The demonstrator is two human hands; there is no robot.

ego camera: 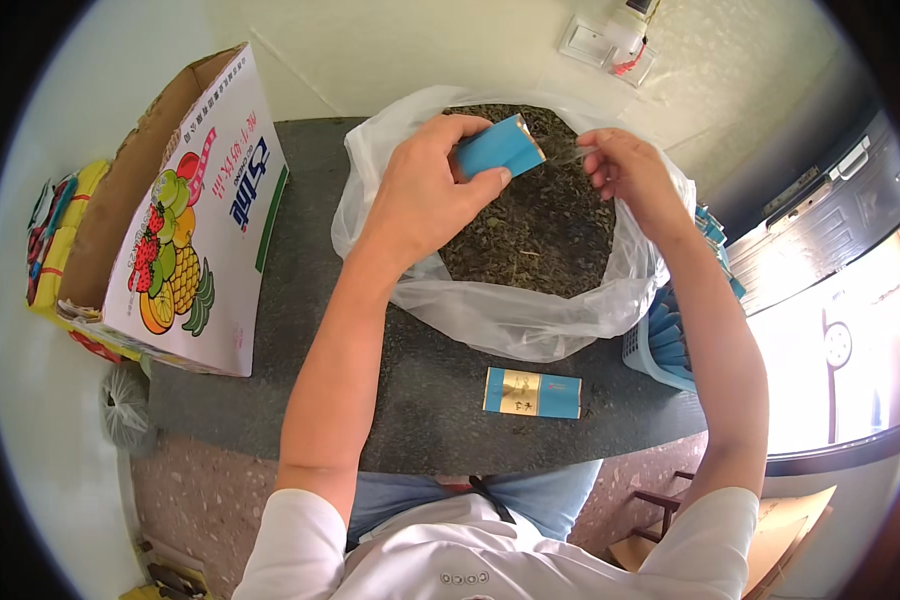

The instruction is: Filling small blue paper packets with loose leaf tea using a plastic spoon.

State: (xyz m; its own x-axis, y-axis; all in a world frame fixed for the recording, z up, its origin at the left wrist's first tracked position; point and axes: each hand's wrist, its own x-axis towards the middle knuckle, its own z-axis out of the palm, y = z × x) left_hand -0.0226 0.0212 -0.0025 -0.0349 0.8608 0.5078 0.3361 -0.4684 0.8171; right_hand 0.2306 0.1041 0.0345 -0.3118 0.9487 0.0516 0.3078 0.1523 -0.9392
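My left hand grips a small blue packet with its end open toward the right. It is held over a large translucent plastic bag full of dried dark leaves that look like loose tea. Across from the packet's mouth, my right hand pinches a small, clear, blurred item between thumb and fingers; what it is exactly cannot be made out. On the table before me lies another packet, flat, blue with a gold panel bearing writing.
A light-blue plastic basket with several blue packets stands at the right, partly behind my forearm. To the left is an open cardboard carton printed with fruit. The dark table has a curved front edge. A wall socket holds a plug.
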